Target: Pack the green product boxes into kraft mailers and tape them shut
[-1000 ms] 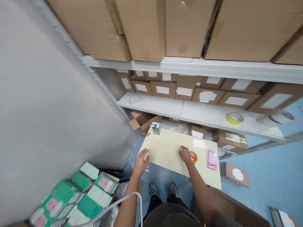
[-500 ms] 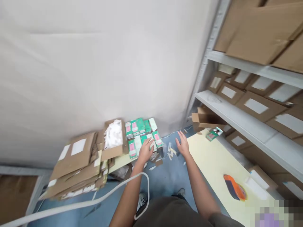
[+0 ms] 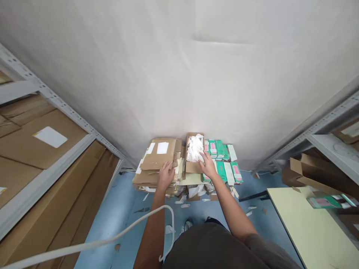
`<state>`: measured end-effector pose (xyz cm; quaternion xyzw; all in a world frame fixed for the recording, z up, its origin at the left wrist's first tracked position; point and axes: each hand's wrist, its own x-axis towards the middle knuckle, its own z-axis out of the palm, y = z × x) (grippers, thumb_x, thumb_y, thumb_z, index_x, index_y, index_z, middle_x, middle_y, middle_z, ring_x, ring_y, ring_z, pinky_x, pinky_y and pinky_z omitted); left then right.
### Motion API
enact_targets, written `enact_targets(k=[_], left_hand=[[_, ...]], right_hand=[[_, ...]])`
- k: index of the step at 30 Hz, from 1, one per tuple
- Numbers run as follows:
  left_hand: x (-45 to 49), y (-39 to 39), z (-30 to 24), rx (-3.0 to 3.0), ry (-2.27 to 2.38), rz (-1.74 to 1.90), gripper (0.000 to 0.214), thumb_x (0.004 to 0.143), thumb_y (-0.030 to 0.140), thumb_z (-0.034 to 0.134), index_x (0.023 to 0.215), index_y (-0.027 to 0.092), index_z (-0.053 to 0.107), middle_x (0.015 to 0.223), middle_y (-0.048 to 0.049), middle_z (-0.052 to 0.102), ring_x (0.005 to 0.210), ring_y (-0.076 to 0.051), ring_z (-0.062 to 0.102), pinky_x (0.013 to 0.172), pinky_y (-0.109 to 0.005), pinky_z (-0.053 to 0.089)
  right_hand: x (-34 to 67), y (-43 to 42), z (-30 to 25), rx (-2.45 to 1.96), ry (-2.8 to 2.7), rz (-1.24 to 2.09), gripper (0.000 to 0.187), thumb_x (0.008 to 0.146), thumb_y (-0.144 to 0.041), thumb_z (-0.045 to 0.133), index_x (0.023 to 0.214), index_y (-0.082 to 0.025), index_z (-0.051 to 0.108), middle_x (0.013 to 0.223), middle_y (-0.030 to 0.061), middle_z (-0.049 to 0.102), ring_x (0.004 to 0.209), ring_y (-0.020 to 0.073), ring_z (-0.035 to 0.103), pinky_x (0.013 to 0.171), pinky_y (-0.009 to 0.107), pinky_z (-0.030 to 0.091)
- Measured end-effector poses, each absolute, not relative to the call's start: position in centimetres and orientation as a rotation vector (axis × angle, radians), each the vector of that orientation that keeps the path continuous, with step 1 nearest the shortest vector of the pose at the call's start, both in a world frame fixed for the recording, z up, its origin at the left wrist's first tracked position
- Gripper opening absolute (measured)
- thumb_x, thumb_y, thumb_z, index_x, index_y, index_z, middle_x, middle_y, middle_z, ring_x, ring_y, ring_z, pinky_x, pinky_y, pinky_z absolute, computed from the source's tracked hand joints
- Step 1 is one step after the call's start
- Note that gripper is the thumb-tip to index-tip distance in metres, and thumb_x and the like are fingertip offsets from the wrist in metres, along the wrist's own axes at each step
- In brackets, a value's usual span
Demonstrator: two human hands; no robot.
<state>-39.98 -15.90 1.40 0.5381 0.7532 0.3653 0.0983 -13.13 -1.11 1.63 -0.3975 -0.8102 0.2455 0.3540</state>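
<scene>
My left hand (image 3: 166, 175) rests palm down, fingers apart, on a stack of flattened cardboard boxes (image 3: 157, 160) lying on the floor against the white wall. My right hand (image 3: 208, 164) reaches out with spread fingers over the edge of a small open carton (image 3: 194, 166) filled with white crumpled wrapping (image 3: 194, 147). Just right of that hand lie several green and pink product boxes (image 3: 223, 162). Neither hand holds anything.
A white cable (image 3: 112, 239) loops across my front. Metal shelving with large cardboard boxes (image 3: 42, 149) stands at the left. A pale yellow table (image 3: 303, 224) with a green box (image 3: 327, 202) is at the right, beside more shelving (image 3: 331, 142). Paper scraps litter the blue floor (image 3: 129, 209).
My view has swung left from the table and shelves to the wall corner. Both hands left the table and now reach to the floor pile, the left onto the flattened cardboard.
</scene>
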Motion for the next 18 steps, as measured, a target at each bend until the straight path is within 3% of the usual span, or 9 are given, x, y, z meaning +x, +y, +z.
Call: enact_targets(k=[6, 13, 18], left_hand=[[-49.0, -19.0, -1.7, 1.251, 2.434, 1.143, 0.053, 0.091, 0.039, 0.064, 0.139, 0.018, 0.069, 0.149, -0.0181, 0.067, 0.144, -0.036, 0.058, 0.125, -0.056, 0.043], [-56.8, -18.8, -4.3, 0.977, 2.536, 1.056, 0.058, 0.087, 0.040, 0.067, 0.140, 0.017, 0.066, 0.149, -0.0192, 0.066, 0.145, -0.034, 0.057, 0.125, -0.049, 0.042], [-62.6, -15.8, -6.2, 0.828, 2.496, 0.933, 0.047, 0.084, 0.040, 0.069, 0.125, 0.016, 0.071, 0.131, -0.0206, 0.076, 0.132, -0.035, 0.068, 0.112, -0.047, 0.051]], right_hand=[[-24.7, 0.6, -0.8, -0.932, -2.310, 0.783, 0.054, 0.102, -0.031, 0.057, 0.154, -0.017, 0.060, 0.170, 0.0175, 0.044, 0.160, 0.0336, 0.036, 0.133, 0.056, 0.030], [-35.7, 1.8, -4.9, -1.020, -2.664, 0.994, 0.059, 0.096, -0.023, 0.063, 0.154, -0.013, 0.058, 0.175, 0.0206, 0.035, 0.165, 0.0366, 0.027, 0.133, 0.055, 0.026], [-40.0, 0.8, -7.6, -1.110, -2.801, 1.043, 0.069, 0.095, -0.027, 0.065, 0.161, -0.020, 0.050, 0.174, 0.0173, 0.040, 0.163, 0.0444, 0.029, 0.130, 0.065, 0.021]])
